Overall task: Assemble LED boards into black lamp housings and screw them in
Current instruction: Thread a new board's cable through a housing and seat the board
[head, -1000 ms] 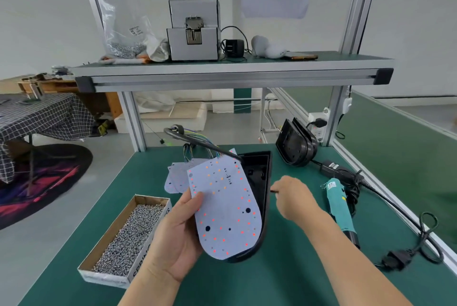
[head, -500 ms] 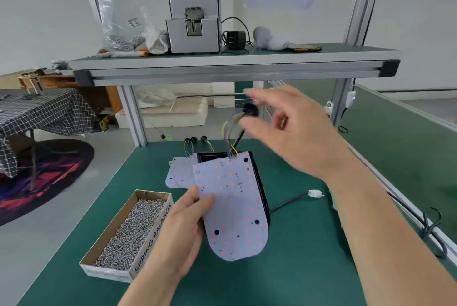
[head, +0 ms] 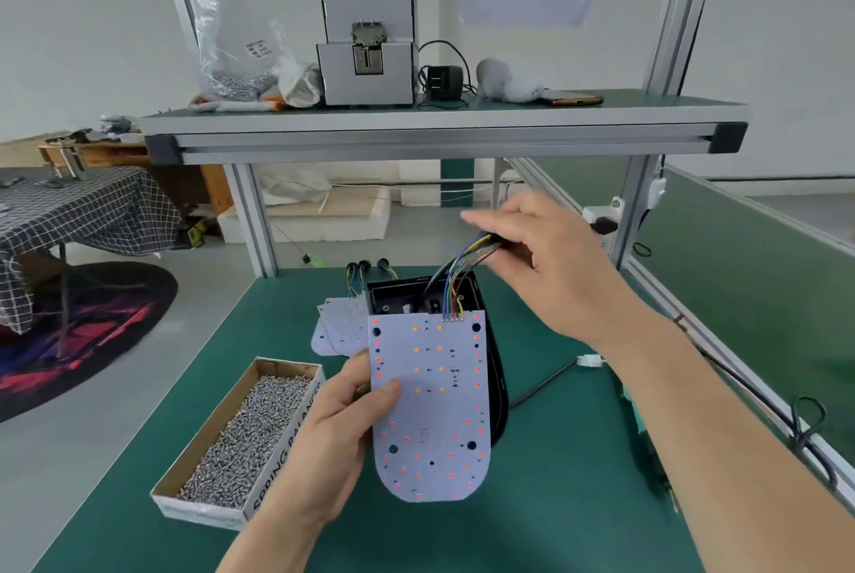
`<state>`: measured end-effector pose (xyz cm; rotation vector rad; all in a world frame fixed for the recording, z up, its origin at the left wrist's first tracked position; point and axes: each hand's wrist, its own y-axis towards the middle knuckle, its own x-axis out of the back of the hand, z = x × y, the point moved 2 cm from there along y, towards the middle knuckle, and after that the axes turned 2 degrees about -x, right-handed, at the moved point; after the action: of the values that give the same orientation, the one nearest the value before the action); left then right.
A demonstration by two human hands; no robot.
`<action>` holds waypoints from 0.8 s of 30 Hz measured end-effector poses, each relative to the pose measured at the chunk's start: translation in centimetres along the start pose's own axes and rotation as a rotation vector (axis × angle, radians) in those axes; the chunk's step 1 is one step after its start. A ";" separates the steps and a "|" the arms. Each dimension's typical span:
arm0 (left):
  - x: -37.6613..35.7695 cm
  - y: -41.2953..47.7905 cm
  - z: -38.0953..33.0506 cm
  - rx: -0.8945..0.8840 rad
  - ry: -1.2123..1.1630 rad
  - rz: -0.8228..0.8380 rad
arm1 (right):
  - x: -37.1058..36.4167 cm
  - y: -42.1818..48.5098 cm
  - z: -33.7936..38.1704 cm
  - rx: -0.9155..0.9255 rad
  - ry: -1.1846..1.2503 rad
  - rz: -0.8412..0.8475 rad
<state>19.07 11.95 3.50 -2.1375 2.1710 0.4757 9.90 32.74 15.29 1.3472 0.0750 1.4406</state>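
The left hand (head: 342, 429) holds the LED board (head: 430, 406) at its left edge, with the thumb pressed on the white face and the other fingers behind it. The board is upright, its round end down, and it stands in front of the black lamp housing (head: 402, 294), which is mostly hidden behind it on the green table (head: 555, 503). The coloured wires (head: 455, 281) go up from the top edge of the board to the right hand (head: 550, 267). This hand is raised above the housing and grips the bundle between thumb and fingers; the index finger is blurred.

Spare LED boards (head: 335, 327) lie flat just left of the housing. A cardboard box of screws (head: 240, 438) sits on the table, beside the left hand. A white connector (head: 590, 360) lies on the table to the right of the housing. A grey screw feeder (head: 368, 47) stands on the shelf (head: 439, 128) above.
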 end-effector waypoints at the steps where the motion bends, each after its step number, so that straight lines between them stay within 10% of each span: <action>1: 0.1 0.2 -0.1 -0.022 0.000 -0.009 | -0.4 -0.3 0.0 -0.040 0.094 0.015; 9: -0.2 0.7 -0.7 -0.122 0.079 0.007 | -3.2 -2.2 -0.3 -0.222 0.524 0.133; 24: -1.8 0.0 -2.6 -0.207 0.420 0.247 | -2.0 -3.2 -0.2 0.033 -0.054 0.185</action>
<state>19.58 12.97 6.45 -2.2484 2.7446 0.2936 11.29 32.70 11.79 1.4495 -0.0632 1.5613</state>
